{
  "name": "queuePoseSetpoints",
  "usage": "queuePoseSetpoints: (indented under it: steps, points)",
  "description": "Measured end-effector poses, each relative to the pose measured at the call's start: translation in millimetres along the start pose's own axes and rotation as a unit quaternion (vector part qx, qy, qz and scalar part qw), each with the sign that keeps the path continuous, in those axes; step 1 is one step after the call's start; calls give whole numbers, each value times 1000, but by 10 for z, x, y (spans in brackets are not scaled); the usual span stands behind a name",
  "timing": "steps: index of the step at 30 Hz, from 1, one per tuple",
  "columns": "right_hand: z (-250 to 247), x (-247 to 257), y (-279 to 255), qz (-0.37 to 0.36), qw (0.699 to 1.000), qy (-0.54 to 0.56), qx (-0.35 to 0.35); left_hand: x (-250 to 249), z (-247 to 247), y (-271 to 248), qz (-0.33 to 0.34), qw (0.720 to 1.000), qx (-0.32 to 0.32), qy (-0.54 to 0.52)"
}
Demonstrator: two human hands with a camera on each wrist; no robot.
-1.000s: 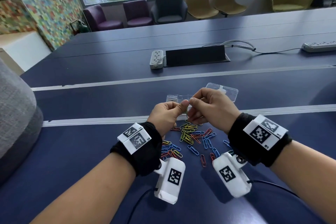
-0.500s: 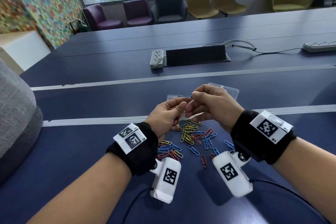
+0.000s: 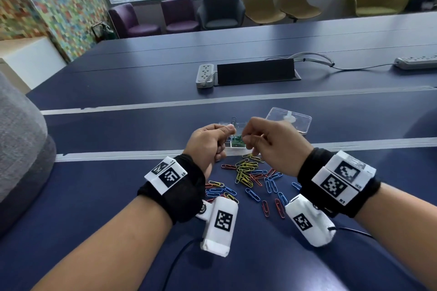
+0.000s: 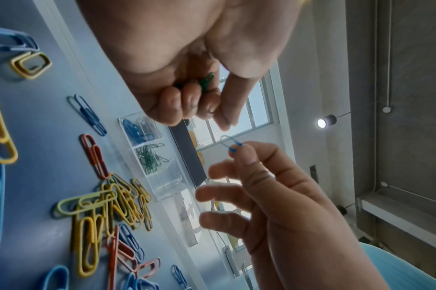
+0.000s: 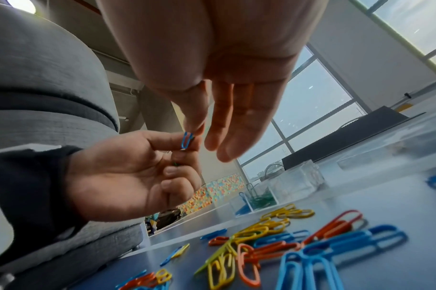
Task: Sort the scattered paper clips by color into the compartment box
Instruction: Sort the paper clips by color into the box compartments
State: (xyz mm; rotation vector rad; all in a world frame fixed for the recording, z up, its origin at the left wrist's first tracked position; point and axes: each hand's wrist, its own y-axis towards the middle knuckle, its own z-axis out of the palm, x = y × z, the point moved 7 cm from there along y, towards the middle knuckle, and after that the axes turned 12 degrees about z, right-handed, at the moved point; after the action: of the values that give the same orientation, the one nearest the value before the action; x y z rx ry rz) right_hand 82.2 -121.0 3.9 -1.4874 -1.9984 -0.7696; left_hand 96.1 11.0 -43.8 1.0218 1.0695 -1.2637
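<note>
My two hands are raised over a loose pile of paper clips (image 3: 248, 172) in yellow, blue and red on the dark blue table. My right hand (image 3: 250, 139) pinches one end of a blue paper clip (image 4: 230, 143) at its fingertips. The thumb of my left hand (image 3: 222, 134) is right beside that clip, and its curled fingers hold green paper clips (image 4: 206, 80). Just beyond the hands sits the clear compartment box (image 4: 167, 182). One cell holds blue clips (image 4: 137, 127) and the one beside it holds green clips (image 4: 149, 159). My hands hide most of the box in the head view.
The box's clear lid (image 3: 288, 120) lies to the far right of the box. Farther back are a white power strip (image 3: 204, 75), a black cable flap (image 3: 255, 73) and a second strip (image 3: 416, 62). A grey cushion (image 3: 19, 160) bulges in at the left edge.
My fingertips were pressed together around the clip; now the hands have drawn slightly apart. The blue clip sticks up between them, and the box's green clips show through the gap.
</note>
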Motion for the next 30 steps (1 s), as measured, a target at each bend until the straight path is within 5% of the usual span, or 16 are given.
queuePoseSetpoints:
  steps: [11,22,26,30]
  points:
    - [-6,-320,418,147,986,-76,3,34,-220,97,32,984,-22,173]
    - [250,-176,702,138,980,-137,34,-23,-433,296,59,952,-95,286]
    - [395,-166,759,152,966,-185,98,-8,-387,318,73,950,-75,295]
    - [238,-220,746,171,968,-167,80,-11,-284,347,77,950,-58,298]
